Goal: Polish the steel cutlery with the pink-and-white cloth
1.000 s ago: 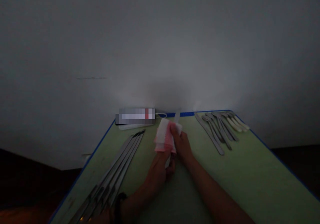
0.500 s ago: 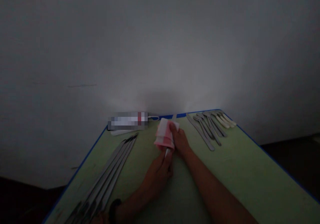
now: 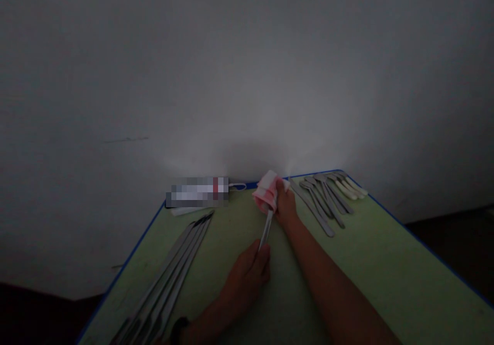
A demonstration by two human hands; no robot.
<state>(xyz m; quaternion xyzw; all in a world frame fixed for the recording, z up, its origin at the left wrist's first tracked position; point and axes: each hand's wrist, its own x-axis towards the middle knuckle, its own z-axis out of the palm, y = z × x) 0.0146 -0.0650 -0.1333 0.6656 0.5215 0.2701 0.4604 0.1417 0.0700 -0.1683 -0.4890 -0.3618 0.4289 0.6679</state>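
Observation:
My left hand (image 3: 252,268) is closed round the lower part of a slim, shiny metal utensil (image 3: 264,231). The far end of that utensil disappears into a folded pink and white cloth (image 3: 266,193), so its kind cannot be made out. Gripping the cloth from the right side, my right hand (image 3: 285,203) has its thumb laid along the top. A bare stretch of metal shows between the cloth and my left hand. A dark band (image 3: 179,329) sits on my left wrist.
Several long, flat metal pieces (image 3: 175,265) lie side by side at the left of the green table (image 3: 370,283). Metal spoons and other cutlery (image 3: 322,196) are at the back right, near white-handled pieces (image 3: 345,188). A blurred-out object (image 3: 196,192) stands at the back left, by the wall.
The cloth and my right hand have slid up and away along the utensil, while my left hand has drawn slightly nearer. More of the metal now shows between them.

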